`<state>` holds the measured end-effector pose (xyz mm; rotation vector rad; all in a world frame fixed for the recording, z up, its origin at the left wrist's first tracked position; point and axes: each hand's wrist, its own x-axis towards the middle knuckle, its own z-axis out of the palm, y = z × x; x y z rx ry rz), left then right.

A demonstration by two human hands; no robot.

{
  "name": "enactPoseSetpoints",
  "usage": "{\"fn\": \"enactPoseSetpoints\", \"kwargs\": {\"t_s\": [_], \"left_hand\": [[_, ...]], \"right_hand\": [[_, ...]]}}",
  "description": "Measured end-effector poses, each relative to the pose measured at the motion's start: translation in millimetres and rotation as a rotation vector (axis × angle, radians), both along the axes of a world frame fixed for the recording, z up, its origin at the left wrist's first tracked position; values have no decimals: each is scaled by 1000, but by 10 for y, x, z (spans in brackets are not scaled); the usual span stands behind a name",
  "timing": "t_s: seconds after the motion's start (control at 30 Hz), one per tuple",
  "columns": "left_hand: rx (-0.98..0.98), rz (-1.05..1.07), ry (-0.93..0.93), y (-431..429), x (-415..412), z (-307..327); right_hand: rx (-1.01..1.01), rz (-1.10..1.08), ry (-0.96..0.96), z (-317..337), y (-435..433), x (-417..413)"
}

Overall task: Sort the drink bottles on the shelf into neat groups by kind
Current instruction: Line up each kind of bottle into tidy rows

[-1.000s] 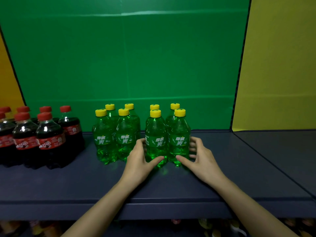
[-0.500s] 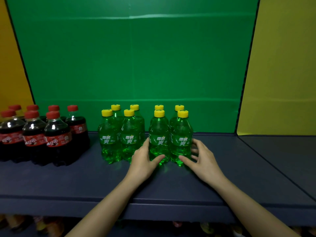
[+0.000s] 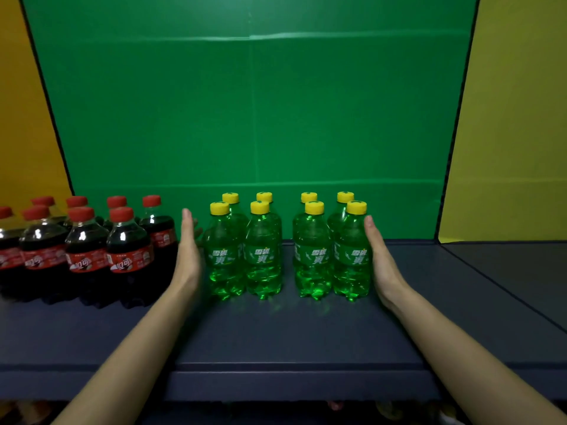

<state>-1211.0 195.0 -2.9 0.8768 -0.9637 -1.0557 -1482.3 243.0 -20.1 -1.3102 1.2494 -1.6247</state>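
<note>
At the far left of the frame an orange panel (image 3: 27, 118) rises behind a cluster of dark cola bottles (image 3: 87, 250) with red caps and red labels, standing upright in two rows on the dark blue shelf (image 3: 276, 338); the leftmost one is cut off by the frame edge, and their dark bases merge into shadow. Just right of them the left hand (image 3: 188, 253) stands on edge, flat, fingers (image 3: 186, 222) straight and together, holding nothing, in the gap between the colas and the green bottles; whether its palm touches the nearest green bottle cannot be told. The green soda bottles (image 3: 264, 256), eight with yellow caps, stand at centre frame as two blocks of four with a gap between the blocks; the rear ones are mostly hidden behind the front ones. The right hand (image 3: 379, 256) is likewise flat and open, palm against the rightmost front green bottle. Behind everything is a green backdrop (image 3: 251, 118), and at the right a yellow panel (image 3: 515, 133). Below the shelf's front edge, blurred items cannot be made out.
</note>
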Motion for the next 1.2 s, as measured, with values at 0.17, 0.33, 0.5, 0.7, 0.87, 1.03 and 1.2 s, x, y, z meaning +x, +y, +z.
{"fn": "enactPoseSetpoints", "kwargs": {"t_s": [0.17, 0.33, 0.5, 0.7, 0.87, 1.03, 1.2], "left_hand": [[-41, -289, -84, -129, 7, -109], [-49, -270, -78, -107, -20, -100], [-67, -255, -101, -102, -80, -104], [-32, -274, -155, -251, 54, -215], [-124, 31, -444, -37, 253, -181], [-395, 377, -1036, 428, 712, -165], [-407, 588, -1228, 682, 1285, -120]], "right_hand": [[-35, -71, 12, -12, -22, 100], [-38, -118, 21, 12, -56, 199], [-51, -131, 29, 13, -96, 283], [5, -116, -6, -10, -90, 248], [-56, -396, 154, -37, 149, 161], [-202, -356, 432, 24, 625, 369], [-243, -67, 570, 156, 702, 997]]}}
